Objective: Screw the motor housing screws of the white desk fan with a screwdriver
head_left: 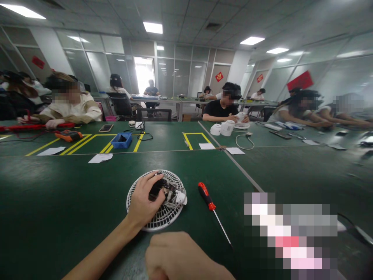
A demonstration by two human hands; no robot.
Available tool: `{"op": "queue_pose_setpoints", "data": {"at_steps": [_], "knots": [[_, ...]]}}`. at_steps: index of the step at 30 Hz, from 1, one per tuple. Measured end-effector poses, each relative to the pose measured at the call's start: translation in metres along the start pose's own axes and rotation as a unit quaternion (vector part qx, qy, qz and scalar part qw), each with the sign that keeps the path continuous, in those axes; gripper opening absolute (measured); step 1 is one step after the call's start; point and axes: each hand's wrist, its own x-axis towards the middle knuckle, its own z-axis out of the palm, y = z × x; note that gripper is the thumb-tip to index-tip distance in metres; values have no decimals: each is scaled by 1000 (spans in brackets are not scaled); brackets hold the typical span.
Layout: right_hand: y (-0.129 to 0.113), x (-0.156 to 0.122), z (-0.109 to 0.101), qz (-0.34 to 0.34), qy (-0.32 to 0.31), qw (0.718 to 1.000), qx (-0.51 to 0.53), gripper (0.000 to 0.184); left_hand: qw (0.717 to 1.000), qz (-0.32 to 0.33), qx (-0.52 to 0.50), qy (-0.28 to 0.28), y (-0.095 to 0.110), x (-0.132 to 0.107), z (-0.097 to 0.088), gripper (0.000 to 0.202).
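My left hand reaches out over a round white fan grille lying flat on the green table. Its fingers are closed around a black motor part with wires at the grille's centre. My right hand is low at the bottom edge, close to the camera, curled into a loose fist; what it holds, if anything, is hidden. A red-handled screwdriver lies on the table just right of the grille, its shaft pointing toward me.
A blue tray, an orange tool, a phone and paper slips lie across the table. Several other people sit working opposite, one with white fan parts. A blurred patch covers the lower right.
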Motion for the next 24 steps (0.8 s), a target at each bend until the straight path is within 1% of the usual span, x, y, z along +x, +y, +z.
{"op": "queue_pose_setpoints", "data": {"at_steps": [1, 2, 3, 4, 6, 8, 11, 14, 18, 21, 22, 24], "knots": [[-2, 6, -14, -1, 6, 1000, -25, 10, 1000, 7, 3, 0, -2, 0, -3, 38], [-4, 10, -27, 9, 23, 995, -95, 15, 1000, 11, 8, -1, -5, -1, -7, 38], [-5, 12, -37, 21, 36, 988, -149, 17, 1000, 12, 14, -2, -9, -2, -11, 38], [-5, 12, -46, 41, 38, 980, -189, 18, 1000, 10, 21, -3, -13, -3, -16, 38], [-1, 9, -55, 86, 38, 972, -217, 19, 999, 0, 35, -3, -23, -6, -27, 37], [11, 6, -56, 122, 61, 967, -216, 20, 999, -10, 47, -5, -35, -9, -41, 36], [31, 4, -48, 169, 87, 955, -227, 21, 997, -31, 72, -10, -52, -15, -65, 36], [44, 3, -42, 186, 99, 950, -230, 20, 993, -56, 99, -4, -66, -21, -89, 35], [45, 1, -44, 201, 146, 940, -232, 21, 984, -115, 132, 22, -75, -30, -118, 39], [42, 0, -47, 213, 182, 933, -227, 22, 969, -185, 155, 54, -82, -37, -136, 39], [42, 0, -46, 215, 191, 930, -226, 23, 962, -213, 158, 63, -85, -40, -142, 37], [43, 1, -45, 220, 208, 926, -225, 24, 958, -236, 142, 86, -96, -47, -153, 36]]}}
